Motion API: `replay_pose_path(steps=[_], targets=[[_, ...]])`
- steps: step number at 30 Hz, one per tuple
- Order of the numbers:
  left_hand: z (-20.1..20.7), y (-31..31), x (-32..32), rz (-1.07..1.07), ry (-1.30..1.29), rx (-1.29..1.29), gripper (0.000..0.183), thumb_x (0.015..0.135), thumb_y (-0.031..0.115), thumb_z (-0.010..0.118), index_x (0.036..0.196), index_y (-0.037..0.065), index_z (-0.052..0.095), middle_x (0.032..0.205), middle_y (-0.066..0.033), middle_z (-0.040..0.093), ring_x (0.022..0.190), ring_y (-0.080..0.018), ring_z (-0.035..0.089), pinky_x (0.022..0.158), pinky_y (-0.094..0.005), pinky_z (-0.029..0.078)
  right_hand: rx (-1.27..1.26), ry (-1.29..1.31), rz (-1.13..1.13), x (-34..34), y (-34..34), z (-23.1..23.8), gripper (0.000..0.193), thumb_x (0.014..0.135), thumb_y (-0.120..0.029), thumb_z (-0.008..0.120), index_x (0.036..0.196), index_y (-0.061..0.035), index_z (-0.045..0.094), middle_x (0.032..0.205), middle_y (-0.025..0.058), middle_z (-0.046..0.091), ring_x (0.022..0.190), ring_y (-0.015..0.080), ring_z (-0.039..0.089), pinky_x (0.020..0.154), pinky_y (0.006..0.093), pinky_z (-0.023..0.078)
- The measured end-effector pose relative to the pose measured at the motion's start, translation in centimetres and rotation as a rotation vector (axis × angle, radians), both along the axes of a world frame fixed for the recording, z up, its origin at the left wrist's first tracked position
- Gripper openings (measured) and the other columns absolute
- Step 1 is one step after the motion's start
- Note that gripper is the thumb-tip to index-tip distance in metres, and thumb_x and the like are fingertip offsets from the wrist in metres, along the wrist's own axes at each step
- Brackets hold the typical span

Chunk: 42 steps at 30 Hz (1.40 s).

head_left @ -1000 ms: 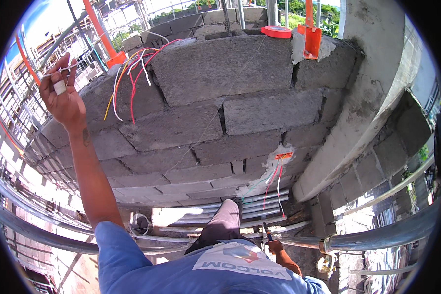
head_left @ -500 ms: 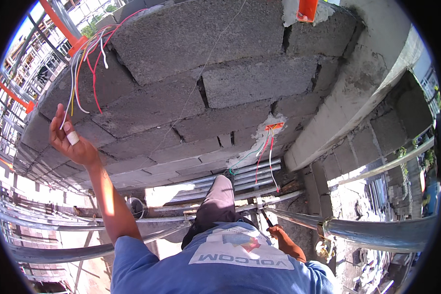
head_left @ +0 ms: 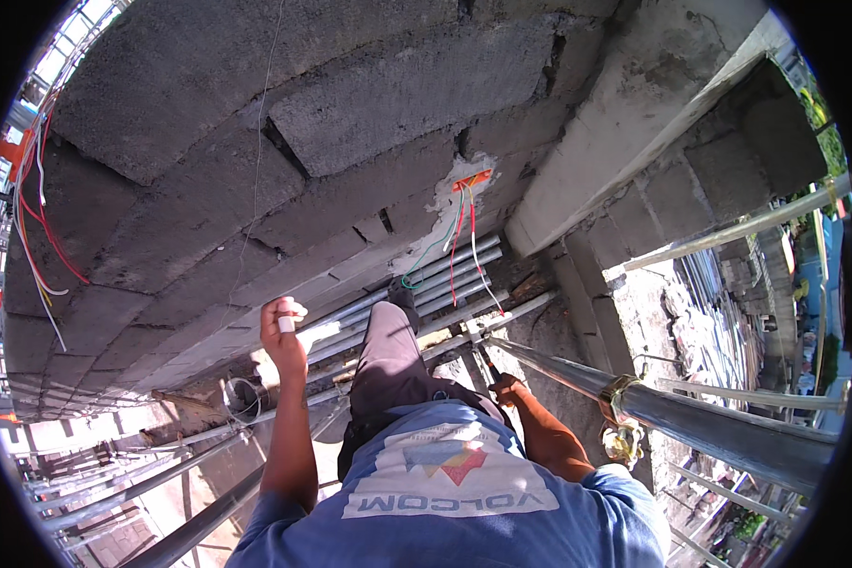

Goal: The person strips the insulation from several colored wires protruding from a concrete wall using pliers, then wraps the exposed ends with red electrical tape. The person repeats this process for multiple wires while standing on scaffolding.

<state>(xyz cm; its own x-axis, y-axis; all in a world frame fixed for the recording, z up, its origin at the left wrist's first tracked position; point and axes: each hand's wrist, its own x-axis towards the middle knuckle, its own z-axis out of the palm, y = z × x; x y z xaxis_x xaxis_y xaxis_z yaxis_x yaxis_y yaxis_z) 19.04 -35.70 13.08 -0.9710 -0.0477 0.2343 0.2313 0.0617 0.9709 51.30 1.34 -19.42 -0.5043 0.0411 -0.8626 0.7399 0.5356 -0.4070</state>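
Note:
My left hand (head_left: pixel 286 331) is raised in front of the block wall, fingers curled in, a white band of tape (head_left: pixel 286 324) round one finger. Anything inside its curl is hidden. Low on the right, my right hand (head_left: pixel 509 390) is closed round a slim dark-handled tool (head_left: pixel 488 367) whose exact kind I cannot make out. Red, white and yellow wires (head_left: pixel 40 227) hang loose from an orange fitting (head_left: pixel 11 156) at the far left, apart from my left hand. More wires (head_left: pixel 470 237), red, white and green, hang from an orange box (head_left: pixel 471 180) set in the wall.
Grey concrete blocks (head_left: pixel 417 104) form the wall before me, beside a concrete column (head_left: pixel 625 133). Metal pipes (head_left: pixel 454 275) lie along its foot. A thick scaffold tube (head_left: pixel 719 431) with a clamp (head_left: pixel 617 399) crosses at right. More tubes (head_left: pixel 189 511) run at lower left.
My left hand has come away from the hanging wires, moving right and down, and its fingers have curled. The view has swung right. My right hand still grips the dark-handled tool.

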Motion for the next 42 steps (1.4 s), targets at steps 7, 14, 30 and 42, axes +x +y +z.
replay_pose_path(steps=[7,14,30,42], targets=[[-14.3,23.1,-10.0,-0.636,-0.174,-0.367,0.056,0.101,0.043,0.055,0.140,0.003,0.056,0.139,-0.0207,0.061,0.128,-0.0315,0.058,0.107,-0.0391,0.045,-0.003,-0.132,-0.074,2.2,-0.6,4.4,0.050,0.088,-0.054,0.067,0.073,-0.0067,0.067,0.062,0.0060,0.066,0.052,0.0169,0.066,0.054,0.0322,0.056],[-20.5,35.1,-12.0,-0.619,-0.495,-0.549,0.037,0.108,0.029,0.046,0.133,0.003,0.055,0.111,-0.0107,0.069,0.100,-0.0213,0.067,0.088,-0.0355,0.054,0.061,-0.266,-0.479,7.6,-4.0,7.7,0.049,0.088,-0.048,0.072,0.094,0.0006,0.069,0.073,0.0122,0.071,0.061,0.0239,0.069,0.058,0.0380,0.055],[-16.3,23.4,-0.8,-0.733,-1.032,0.380,0.012,0.106,0.026,0.049,0.100,0.016,0.051,0.069,0.0080,0.039,0.049,-0.0030,0.035,0.042,-0.0197,0.029,0.195,-0.173,-0.271,12.0,-5.7,4.1,0.055,0.082,-0.053,0.072,0.094,0.0008,0.075,0.082,0.0182,0.074,0.075,0.0252,0.074,0.069,0.0384,0.057],[-13.2,19.9,5.1,-0.804,-1.235,0.752,0.022,0.107,0.030,0.050,0.113,0.009,0.055,0.072,0.0072,0.040,0.056,-0.0049,0.039,0.053,-0.0241,0.037,0.064,-0.169,-0.422,3.1,-3.0,7.6,0.044,0.084,-0.040,0.075,0.107,-0.0032,0.067,0.071,0.0130,0.068,0.059,0.0249,0.068,0.056,0.0388,0.055]])
